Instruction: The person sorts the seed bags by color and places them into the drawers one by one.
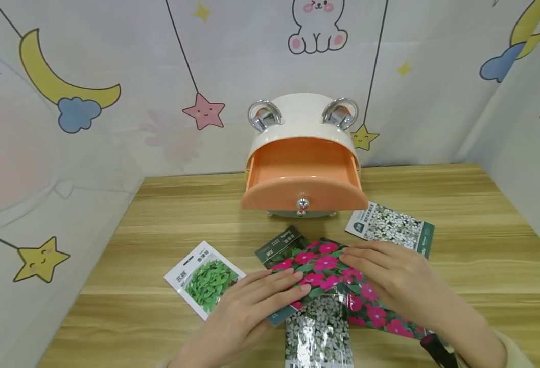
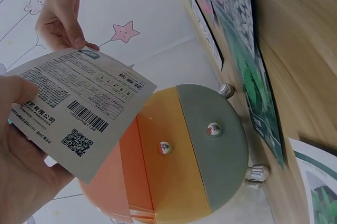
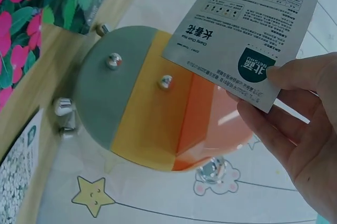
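Observation:
Both hands hold one seed packet (image 1: 327, 260), its pink-flower front facing up in the head view. My left hand (image 1: 260, 299) grips its left end, the thumb lying on the printed back (image 2: 73, 97) in the left wrist view. At the opposite end, my right hand (image 1: 398, 276) pinches a corner between thumb and fingers, as the right wrist view shows beside the green logo (image 3: 253, 66). Beyond the packet stands a small bear-eared drawer box (image 1: 304, 117). Its orange top drawer (image 1: 304, 194) is pulled out, and no contents show inside.
On the wooden table (image 1: 127, 306) lie more packets: a green-leaf one (image 1: 210, 281) at left, a dark green one (image 1: 279, 245) partly covered, white-flower ones at right (image 1: 394, 227) and in front (image 1: 318, 332), and another pink-flower one (image 1: 380, 314). A printed cloth (image 1: 247, 51) hangs behind.

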Available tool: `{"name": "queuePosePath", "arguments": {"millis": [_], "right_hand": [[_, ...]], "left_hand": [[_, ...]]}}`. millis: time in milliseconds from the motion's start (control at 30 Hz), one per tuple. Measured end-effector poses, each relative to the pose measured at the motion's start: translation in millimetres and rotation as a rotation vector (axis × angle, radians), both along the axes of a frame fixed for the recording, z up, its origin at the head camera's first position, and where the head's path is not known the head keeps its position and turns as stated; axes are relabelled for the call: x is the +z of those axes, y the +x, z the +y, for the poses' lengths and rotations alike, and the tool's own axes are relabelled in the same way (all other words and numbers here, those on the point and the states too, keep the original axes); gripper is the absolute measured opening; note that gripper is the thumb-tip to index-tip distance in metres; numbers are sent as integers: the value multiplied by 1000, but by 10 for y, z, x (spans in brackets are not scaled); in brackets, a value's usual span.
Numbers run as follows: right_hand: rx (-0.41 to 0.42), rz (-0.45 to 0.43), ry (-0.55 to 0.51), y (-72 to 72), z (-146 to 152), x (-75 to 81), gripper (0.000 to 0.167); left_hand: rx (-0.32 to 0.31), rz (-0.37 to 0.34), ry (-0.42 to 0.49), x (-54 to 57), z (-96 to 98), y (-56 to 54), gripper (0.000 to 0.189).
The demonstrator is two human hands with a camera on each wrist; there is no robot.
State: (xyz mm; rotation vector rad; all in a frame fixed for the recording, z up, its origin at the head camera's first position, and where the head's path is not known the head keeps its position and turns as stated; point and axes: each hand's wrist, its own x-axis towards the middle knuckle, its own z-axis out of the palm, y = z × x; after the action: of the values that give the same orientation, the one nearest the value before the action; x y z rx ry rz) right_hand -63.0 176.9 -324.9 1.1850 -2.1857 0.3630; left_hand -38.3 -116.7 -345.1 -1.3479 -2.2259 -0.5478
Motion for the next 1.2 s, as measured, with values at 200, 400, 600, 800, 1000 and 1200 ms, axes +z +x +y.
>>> {"name": "queuePosePath", "arguments": {"millis": [200,400,600,800,1000,1200], "right_hand": [[-6,12,-48,40,42,80,45],[-18,13,-75,96,66,169,44],[10,63,-133,117,82,271,41],[71,129,-237,134,67,364,36],[113,170,-305,167,57,440,32],[128,223,-363,155,61,466,29]], "left_hand": [[-33,29,86,119,58,-14,54],[-112,18,148,241,93,-46,65],[-176,55,213,347,124,-79,48],[-228,133,332,420,171,-133,28],[-290,277,438,468,220,-219,23],[-299,379,513,529,281,-268,14]]}}
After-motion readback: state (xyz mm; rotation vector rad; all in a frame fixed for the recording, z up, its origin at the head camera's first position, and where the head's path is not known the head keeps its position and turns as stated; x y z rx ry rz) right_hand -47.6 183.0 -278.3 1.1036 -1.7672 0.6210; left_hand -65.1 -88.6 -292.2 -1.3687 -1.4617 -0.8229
